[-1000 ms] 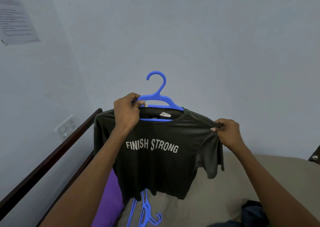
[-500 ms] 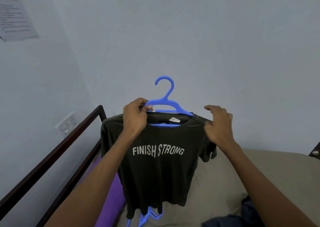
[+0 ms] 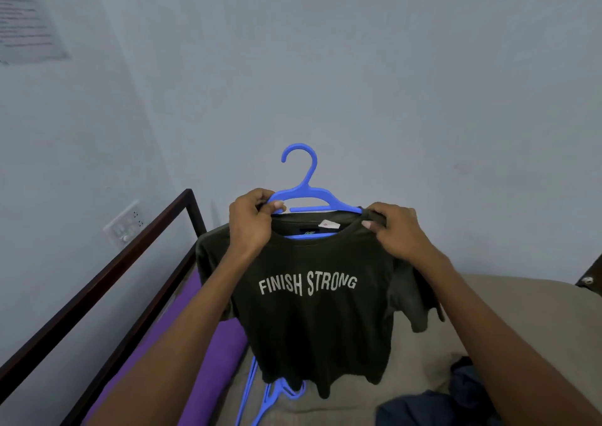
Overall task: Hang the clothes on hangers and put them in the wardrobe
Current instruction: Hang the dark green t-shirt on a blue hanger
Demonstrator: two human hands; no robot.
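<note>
Now T-shirt (image 3: 312, 311) collar under fingers (image 3: 374, 222)

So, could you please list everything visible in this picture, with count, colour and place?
T-shirt: one, dark olive, on the held hanger.
Hanger: one, blue, inside the T-shirt.
Spare hangers: several, blue, on the bed below.
Bed: one, beige cover.
Mat: one, purple, left on the bed.
Bed rail: one, dark wood, left.
Dark clothes: blue pile, lower right.
Switch plate: one, white, left wall.
Paper: one, wall, upper left.
Left hand: grips hanger.
Right hand: pinches shoulder.
</note>
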